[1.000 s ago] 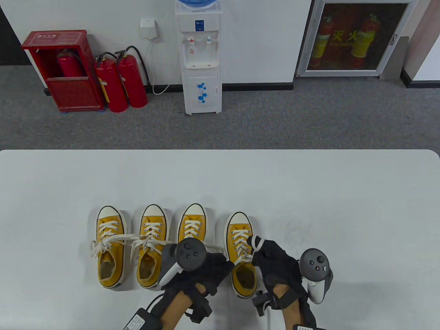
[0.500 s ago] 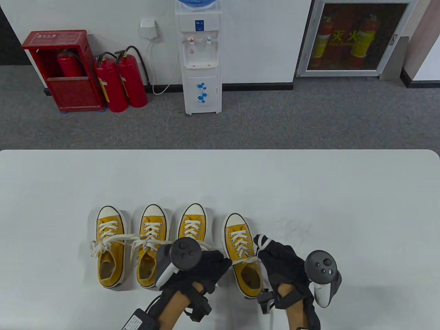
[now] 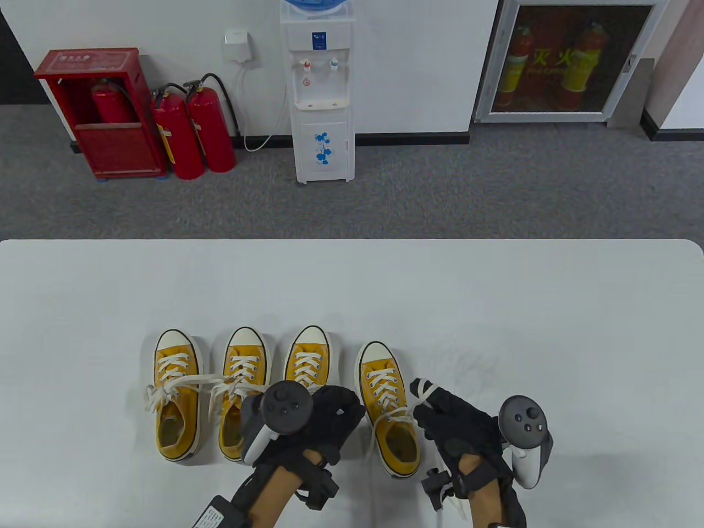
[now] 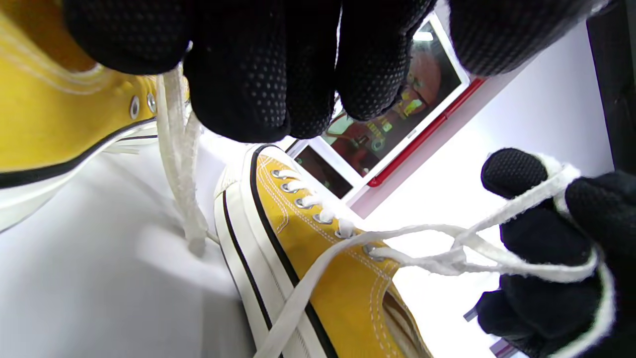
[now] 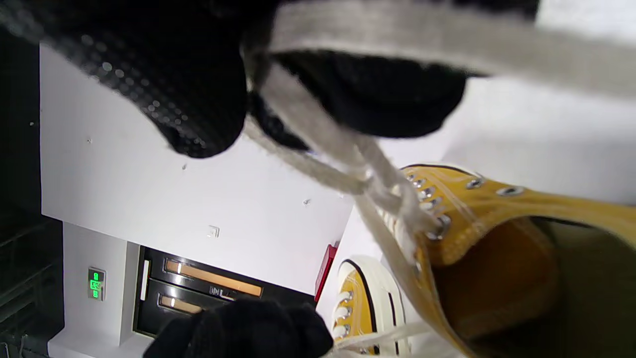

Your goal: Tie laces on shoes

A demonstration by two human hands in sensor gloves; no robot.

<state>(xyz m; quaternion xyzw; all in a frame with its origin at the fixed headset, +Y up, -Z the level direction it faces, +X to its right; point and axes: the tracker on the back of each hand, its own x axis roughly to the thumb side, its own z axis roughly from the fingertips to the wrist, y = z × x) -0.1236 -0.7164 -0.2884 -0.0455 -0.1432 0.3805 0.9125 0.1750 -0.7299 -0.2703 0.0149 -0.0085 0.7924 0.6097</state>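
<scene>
Four yellow sneakers stand in a row on the white table (image 3: 495,297). My right hand (image 3: 434,407) is just right of the rightmost shoe (image 3: 385,385) and holds its white lace (image 3: 421,391) wound round a finger, pulled up from the top eyelets; this shows in the left wrist view (image 4: 497,219) and the right wrist view (image 5: 318,134). The shoe's other lace end (image 3: 374,440) hangs slack down its left side. My left hand (image 3: 338,410) is over the third shoe (image 3: 308,357) with its fingers (image 4: 278,74) bunched. A lace (image 4: 179,149) hangs beside them; whether they hold it is unclear.
The two left shoes (image 3: 176,385) (image 3: 242,379) have laces lying across them in loose knots. The shoes stand close together near the table's front. A water dispenser (image 3: 322,93) and red extinguishers (image 3: 192,132) stand on the floor beyond the table.
My left hand has moved left, away from the rightmost shoe, and the lace that ran taut across that shoe now hangs slack. My right hand has shifted slightly right, keeping its lace. The shoe turned slightly.
</scene>
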